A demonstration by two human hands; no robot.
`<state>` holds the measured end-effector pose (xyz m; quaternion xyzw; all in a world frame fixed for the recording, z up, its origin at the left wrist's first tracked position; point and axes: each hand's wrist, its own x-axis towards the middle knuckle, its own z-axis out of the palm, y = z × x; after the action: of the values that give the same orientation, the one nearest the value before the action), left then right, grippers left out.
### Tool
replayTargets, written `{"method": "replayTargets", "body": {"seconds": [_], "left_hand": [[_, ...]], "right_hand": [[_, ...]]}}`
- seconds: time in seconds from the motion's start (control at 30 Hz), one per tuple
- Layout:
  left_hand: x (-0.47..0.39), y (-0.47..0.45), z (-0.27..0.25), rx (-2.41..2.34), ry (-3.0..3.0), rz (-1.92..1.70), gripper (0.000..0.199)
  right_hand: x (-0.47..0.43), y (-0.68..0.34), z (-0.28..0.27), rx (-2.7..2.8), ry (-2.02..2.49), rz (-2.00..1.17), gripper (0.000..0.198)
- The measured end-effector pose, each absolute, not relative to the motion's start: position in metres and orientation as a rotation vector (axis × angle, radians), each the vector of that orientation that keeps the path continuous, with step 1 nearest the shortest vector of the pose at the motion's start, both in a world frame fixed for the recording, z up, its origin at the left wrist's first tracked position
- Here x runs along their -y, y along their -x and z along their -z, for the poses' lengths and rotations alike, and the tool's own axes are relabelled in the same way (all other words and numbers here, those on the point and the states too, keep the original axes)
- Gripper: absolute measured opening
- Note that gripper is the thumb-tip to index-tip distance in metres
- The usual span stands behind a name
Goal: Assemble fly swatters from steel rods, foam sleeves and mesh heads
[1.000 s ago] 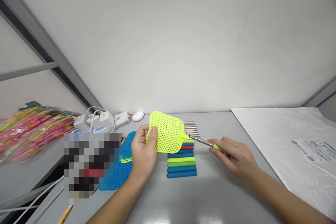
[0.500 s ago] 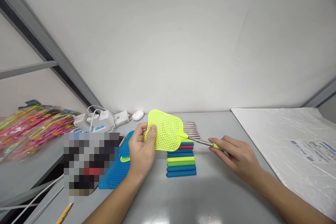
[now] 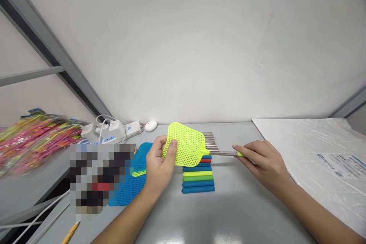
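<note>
A yellow-green fly swatter (image 3: 185,145) with a perforated head and a metal telescopic rod is held level above the table between both hands. My left hand (image 3: 162,160) is closed on the left edge of the head, thumb on top. My right hand (image 3: 263,162) pinches the yellow-green handle at the rod's other end; most of that handle is hidden in the palm. Below the swatter lies a row of handle-like sticks (image 3: 198,183) in blue, green, yellow and red. Behind it, several bare metal rods (image 3: 212,143) lie side by side, partly covered by the head.
Blue swatter heads (image 3: 128,188) lie left of my left hand, beside a blurred-out patch. Farther left are a power strip (image 3: 133,129) with chargers, a white oval object (image 3: 150,126) and bagged colourful items (image 3: 42,137). A white wrapped package (image 3: 311,148) lies at right.
The swatter and both hands have shifted slightly right. The rod, tilted down to the right before, is now nearly level, and its joint looks straighter.
</note>
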<state>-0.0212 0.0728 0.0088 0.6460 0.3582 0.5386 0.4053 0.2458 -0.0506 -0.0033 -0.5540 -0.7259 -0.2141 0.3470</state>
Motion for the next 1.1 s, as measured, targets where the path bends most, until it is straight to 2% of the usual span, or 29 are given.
{"method": "replayTargets", "body": {"seconds": [0.33, 0.67, 0.93, 1.1], "left_hand": [[-0.070, 0.021, -0.005, -0.851, -1.645, -1.349, 0.019], [-0.067, 0.020, -0.006, -0.866, -1.670, -1.377, 0.021], [-0.073, 0.028, -0.018, -0.804, -1.651, -1.045, 0.032], [-0.079, 0.031, -0.024, -0.652, -1.621, -0.710, 0.029]], "right_hand": [[0.049, -0.248, 0.000, 1.906, 1.455, 0.551, 0.034], [0.048, -0.243, 0.004, 1.949, 1.444, 0.497, 0.030], [0.046, -0.243, 0.009, 2.013, 1.446, 0.375, 0.025], [0.050, -0.241, 0.011, 2.046, 1.450, 0.359, 0.024]]}}
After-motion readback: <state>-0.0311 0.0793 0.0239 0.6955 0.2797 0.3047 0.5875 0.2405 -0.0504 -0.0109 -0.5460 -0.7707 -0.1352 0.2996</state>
